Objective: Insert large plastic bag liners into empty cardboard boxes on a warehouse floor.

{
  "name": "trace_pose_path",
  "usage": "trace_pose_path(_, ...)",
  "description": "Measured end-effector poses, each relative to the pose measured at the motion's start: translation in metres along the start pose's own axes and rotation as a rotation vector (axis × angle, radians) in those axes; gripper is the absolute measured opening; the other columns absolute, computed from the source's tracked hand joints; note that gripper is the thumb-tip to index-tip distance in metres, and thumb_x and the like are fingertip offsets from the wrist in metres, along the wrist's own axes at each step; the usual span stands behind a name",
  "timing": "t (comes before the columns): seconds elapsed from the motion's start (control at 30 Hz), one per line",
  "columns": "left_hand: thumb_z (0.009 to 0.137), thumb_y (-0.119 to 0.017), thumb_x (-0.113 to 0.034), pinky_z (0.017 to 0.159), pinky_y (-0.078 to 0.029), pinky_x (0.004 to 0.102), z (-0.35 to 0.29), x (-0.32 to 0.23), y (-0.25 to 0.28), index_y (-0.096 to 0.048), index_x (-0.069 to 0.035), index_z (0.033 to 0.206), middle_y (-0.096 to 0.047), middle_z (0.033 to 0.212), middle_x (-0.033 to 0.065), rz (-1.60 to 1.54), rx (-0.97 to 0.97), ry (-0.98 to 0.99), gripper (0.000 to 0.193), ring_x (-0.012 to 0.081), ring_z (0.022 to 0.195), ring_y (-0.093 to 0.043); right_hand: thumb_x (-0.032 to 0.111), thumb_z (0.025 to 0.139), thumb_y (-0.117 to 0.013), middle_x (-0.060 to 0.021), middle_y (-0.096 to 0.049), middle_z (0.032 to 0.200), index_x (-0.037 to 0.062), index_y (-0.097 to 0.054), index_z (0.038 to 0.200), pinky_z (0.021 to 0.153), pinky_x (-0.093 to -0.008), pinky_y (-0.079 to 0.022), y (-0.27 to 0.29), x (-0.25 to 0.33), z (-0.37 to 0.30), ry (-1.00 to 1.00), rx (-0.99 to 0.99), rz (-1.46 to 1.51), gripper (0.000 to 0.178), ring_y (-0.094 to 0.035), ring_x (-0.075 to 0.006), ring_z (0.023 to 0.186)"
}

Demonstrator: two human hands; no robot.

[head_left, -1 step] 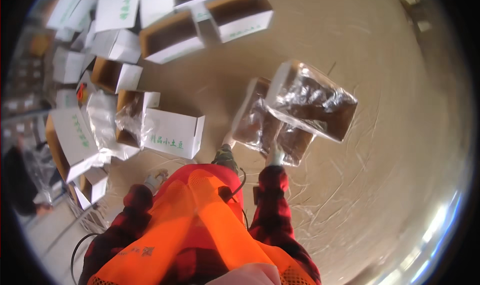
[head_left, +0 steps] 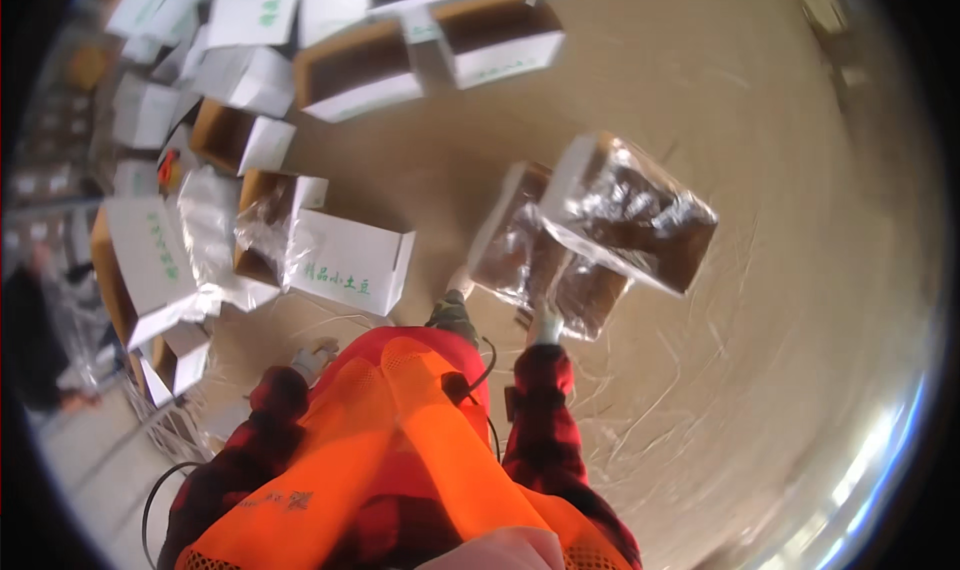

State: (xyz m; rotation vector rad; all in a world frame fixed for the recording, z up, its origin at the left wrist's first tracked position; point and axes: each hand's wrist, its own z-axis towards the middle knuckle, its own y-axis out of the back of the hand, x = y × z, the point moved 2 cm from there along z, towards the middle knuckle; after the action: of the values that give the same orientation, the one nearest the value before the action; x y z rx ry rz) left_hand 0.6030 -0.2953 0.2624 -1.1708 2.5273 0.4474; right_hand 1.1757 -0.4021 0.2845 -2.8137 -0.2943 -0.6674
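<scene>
My right hand (head_left: 546, 327), in a pale glove, grips the near edge of an open carton (head_left: 502, 238) lined with clear plastic film. A second film-lined carton (head_left: 640, 220) lies tilted across the right part of the first. Both show brown insides under the shiny film. My left hand (head_left: 316, 358), in a greyish glove, hangs beside my left hip, apart from any carton; its fingers look loosely bent and apart. Nearest to it is a white carton (head_left: 350, 260) with green print.
More white cartons (head_left: 430, 55) crowd the left and far left, some with loose film (head_left: 205, 235). Another person's dark sleeve (head_left: 35, 340) shows at the left edge. My camouflage shoe (head_left: 453, 315) stands close to the lined cartons. Creased film or strands (head_left: 680, 370) lie on the brown floor.
The view has shifted slightly, moving the far cartons a little to the right. My right hand stays on the lined carton, and my left hand stays by my hip.
</scene>
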Motion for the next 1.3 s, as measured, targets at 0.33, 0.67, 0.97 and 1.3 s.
trace_pose_path(0.33, 0.102, -0.062, -0.027, 0.103, -0.054, 0.0360, -0.091, 0.198, 0.161, -0.077, -0.011, 0.126, -0.079, 0.118, 0.0128, -0.162, -0.382, -0.163, 0.033, 0.0250, 0.111, -0.073, 0.023, 0.101, -0.071, -0.0150, -0.073, 0.110, -0.0015, -0.064, 0.133, 0.074, -0.0339, -0.060, -0.161, -0.303, -0.241, -0.166, 0.582, -0.927, 0.041, -0.073, -0.0250, 0.087)
trace_pose_path(0.67, 0.106, -0.063, -0.020, 0.089, -0.056, 0.0315, -0.098, 0.315, 0.244, -0.071, -0.005, 0.132, -0.074, 0.109, 0.0045, -0.901, -0.530, -0.181, 0.031, 0.0160, 0.093, -0.068, 0.011, 0.096, -0.071, -0.0089, -0.073, 0.107, 0.0001, -0.066, 0.132, 0.073, -0.0282, -0.056, -0.204, -0.343, -0.191, 0.038, 0.699, -1.371, 0.037, -0.072, -0.0195, 0.085)
trace_pose_path(0.97, 0.106, -0.061, -0.022, 0.079, -0.055, 0.0321, -0.007, 0.293, 0.341, -0.069, -0.010, 0.135, -0.074, 0.111, 0.0046, -0.946, -0.275, -0.079, 0.032, 0.0170, 0.094, -0.069, 0.062, 0.101, -0.041, -0.0163, -0.069, 0.112, 0.0098, -0.064, 0.133, 0.081, -0.0547, -0.053, -0.233, -0.352, -0.088, -0.583, 0.249, -1.023, 0.066, -0.064, -0.0364, 0.095)
trace_pose_path(1.3, 0.105, -0.063, -0.028, 0.077, -0.053, 0.0330, 0.121, 0.195, 0.461, -0.070, -0.014, 0.132, -0.075, 0.112, 0.0047, -0.674, -0.386, 0.099, 0.031, 0.0173, 0.092, -0.070, 0.021, 0.104, -0.065, -0.0131, -0.074, 0.103, 0.0047, -0.065, 0.137, 0.063, -0.0385, -0.062, -0.476, -0.358, 0.030, -0.219, 0.386, -1.334, 0.037, -0.074, -0.0253, 0.076)
